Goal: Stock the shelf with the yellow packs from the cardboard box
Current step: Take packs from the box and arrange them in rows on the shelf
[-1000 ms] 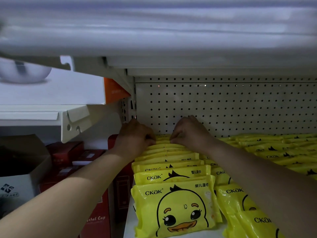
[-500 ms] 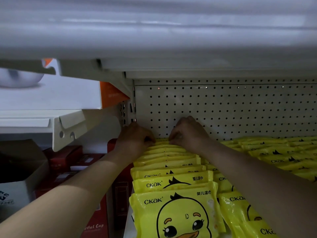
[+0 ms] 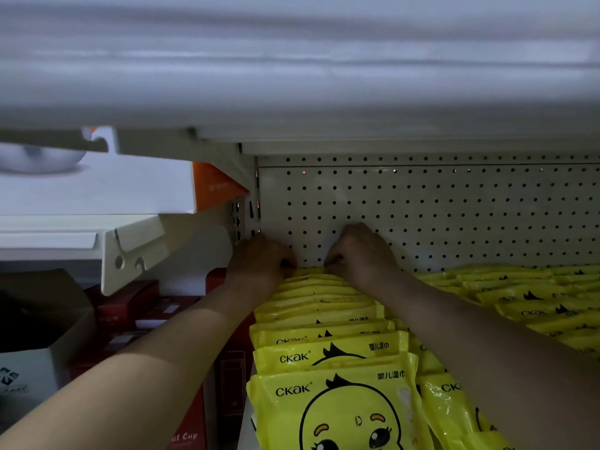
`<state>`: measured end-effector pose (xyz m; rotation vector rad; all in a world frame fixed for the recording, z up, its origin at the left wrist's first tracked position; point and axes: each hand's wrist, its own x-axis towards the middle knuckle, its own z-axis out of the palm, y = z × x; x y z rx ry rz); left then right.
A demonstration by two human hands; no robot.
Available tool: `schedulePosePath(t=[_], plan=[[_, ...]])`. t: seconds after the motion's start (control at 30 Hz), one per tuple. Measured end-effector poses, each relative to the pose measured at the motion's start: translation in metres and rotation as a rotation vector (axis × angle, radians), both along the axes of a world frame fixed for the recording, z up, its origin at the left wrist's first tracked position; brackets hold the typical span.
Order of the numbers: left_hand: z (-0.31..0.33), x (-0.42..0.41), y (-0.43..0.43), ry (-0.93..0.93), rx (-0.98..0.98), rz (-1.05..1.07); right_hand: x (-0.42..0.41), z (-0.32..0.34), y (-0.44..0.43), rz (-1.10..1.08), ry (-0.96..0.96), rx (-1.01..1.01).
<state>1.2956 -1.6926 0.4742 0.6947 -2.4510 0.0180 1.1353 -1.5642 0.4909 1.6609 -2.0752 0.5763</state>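
**Position.** Far end of a row of yellow packs [image 3: 324, 323] on the shelf [image 3: 454, 216], hard against its perforated back. Left hand [image 3: 259, 264] and right hand [image 3: 360, 254] side by side there, knuckles toward the camera. Fingers curled over the top edge of the rearmost pack [image 3: 308, 273], fingertips hidden behind it (apparently a pinch, not confirmable). Row overlapped like shingles, front pack face-up nearest the camera. Second row of packs [image 3: 535, 297] just beside it on the right. Cardboard box not identifiable with certainty.

**Handling, as judged.** Light, soft film pouches, yielding under pressure and not fragile. Glossy and probably slippery, so prone to sliding or toppling in file. Best taken by the sealed top edge or by both short sides, with a steadying touch on the neighbours.

**Against the frame half a second earlier.** Both hands in the same place with the same curled hold. Row undisturbed. Front pack slightly lower in the frame, probably from a small shift of viewpoint.
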Motion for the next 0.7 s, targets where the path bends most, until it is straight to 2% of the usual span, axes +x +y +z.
schedulePosePath(t=[0.13,0.27,0.33,0.47,0.6,0.7], plan=[[0.0,-0.005,-0.001,-0.058,-0.023,0.065,0.001,-0.001,-0.004,-0.027,0.065,0.007],[0.003,-0.011,0.009,-0.152,-0.161,0.17,-0.001,-0.002,-0.005,-0.021,0.128,0.066],[0.005,-0.009,0.008,-0.14,-0.122,0.13,-0.003,0.0,-0.003,-0.006,0.1,0.069],[0.008,-0.004,0.0,-0.016,-0.018,-0.085,-0.006,0.003,0.002,0.119,-0.071,-0.017],[0.005,-0.011,0.007,-0.052,-0.007,-0.117,0.0,0.002,-0.001,0.096,0.024,0.028],[0.002,-0.013,0.001,-0.116,-0.094,-0.021,-0.001,-0.001,-0.009,0.049,0.108,0.076]])
